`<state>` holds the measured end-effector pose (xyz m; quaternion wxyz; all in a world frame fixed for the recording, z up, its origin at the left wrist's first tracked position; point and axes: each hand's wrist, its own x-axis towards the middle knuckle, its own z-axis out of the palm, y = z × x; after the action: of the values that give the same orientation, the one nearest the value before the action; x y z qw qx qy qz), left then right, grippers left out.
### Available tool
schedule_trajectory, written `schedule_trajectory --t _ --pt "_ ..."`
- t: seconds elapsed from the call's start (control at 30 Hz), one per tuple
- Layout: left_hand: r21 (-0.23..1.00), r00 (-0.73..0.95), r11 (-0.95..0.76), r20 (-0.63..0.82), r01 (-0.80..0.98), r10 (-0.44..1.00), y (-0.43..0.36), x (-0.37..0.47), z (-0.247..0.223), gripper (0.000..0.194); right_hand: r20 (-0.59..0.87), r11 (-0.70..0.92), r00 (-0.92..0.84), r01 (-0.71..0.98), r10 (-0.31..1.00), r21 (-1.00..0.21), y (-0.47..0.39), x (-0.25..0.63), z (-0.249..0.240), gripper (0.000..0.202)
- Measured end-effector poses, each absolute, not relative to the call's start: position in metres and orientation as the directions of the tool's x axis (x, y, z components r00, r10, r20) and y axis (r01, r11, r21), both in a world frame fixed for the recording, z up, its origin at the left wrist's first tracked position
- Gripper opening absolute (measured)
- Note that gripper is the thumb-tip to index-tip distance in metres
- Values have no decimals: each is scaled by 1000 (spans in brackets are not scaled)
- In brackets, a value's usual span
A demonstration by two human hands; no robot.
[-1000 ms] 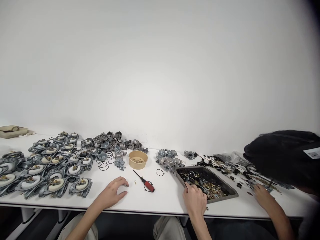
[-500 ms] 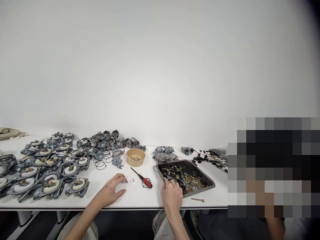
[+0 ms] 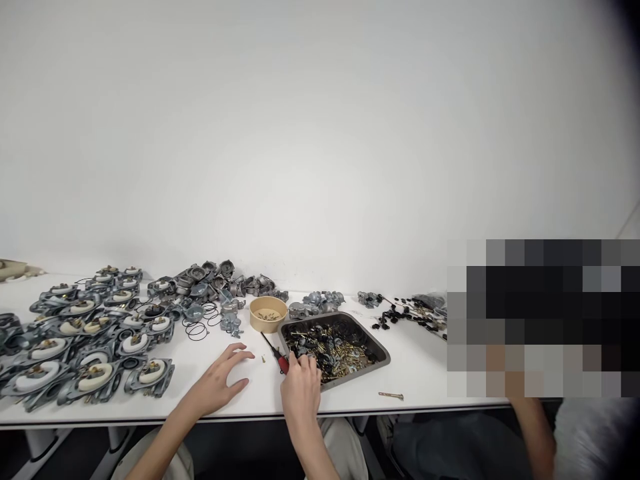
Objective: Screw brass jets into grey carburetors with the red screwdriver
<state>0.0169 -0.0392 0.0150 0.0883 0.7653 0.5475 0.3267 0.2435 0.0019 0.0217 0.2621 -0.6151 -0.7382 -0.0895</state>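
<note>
My right hand [image 3: 301,389] grips the near left rim of a dark metal tray [image 3: 381,364], its fingers closed over the edge. Loose brass screws, black parts and small metal pieces fill the tray. Partly covered by the tray and my right hand is a screwdriver [image 3: 281,362] with a red handle. My left hand [image 3: 220,383] rests on the white table with thumb and fingers apart, holding nothing. A tiny brass piece [image 3: 263,359] lies just right of its fingertips. Behind the screwdriver stands a round tan paper bowl [image 3: 269,323] with small parts at its bottom.
Rows of carburetor bodies with white floats [image 3: 95,377] cover the left of the table. Farther back are a heap of metal castings [image 3: 205,277] and black rubber rings [image 3: 196,331]. A long screw [image 3: 391,396] lies near the front edge. A co-worker's arm [image 3: 533,427] is at the right.
The tray has slid left across the table with my right hand on its rim, now covering part of the screwdriver. My left hand has stayed nearly in place.
</note>
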Motion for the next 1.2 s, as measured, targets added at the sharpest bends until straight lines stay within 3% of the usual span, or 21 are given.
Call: schedule_trajectory --t 0.23,0.4,0.53,0.6,0.7,0.73,0.87,1.2 --pt "452 231 -405 392 795 890 -40 19 17 55 474 238 -117 949 873 -205 -5 215 35 47" --pt "428 246 -409 386 806 889 -41 19 17 56 416 269 -121 909 901 -318 -14 204 42 38" --pt "433 240 -416 405 800 882 -41 19 17 53 510 392 -148 823 847 -412 2 240 53 38" --pt "435 228 -412 415 801 881 -40 18 16 51 503 361 -118 833 856 -420 27 283 68 37" --pt "438 223 -406 412 802 884 -39 17 15 48 267 115 -31 944 963 -309 74 362 95 40" --pt "441 223 -407 411 800 884 -38 17 14 46 229 106 -42 955 973 -278 88 385 102 37" --pt "461 229 -415 407 784 884 -37 17 13 42 135 231 -208 955 969 -186 123 436 111 19" --pt "467 239 -435 422 770 875 -37 16 9 43 131 403 -397 915 908 -20 146 433 85 28"
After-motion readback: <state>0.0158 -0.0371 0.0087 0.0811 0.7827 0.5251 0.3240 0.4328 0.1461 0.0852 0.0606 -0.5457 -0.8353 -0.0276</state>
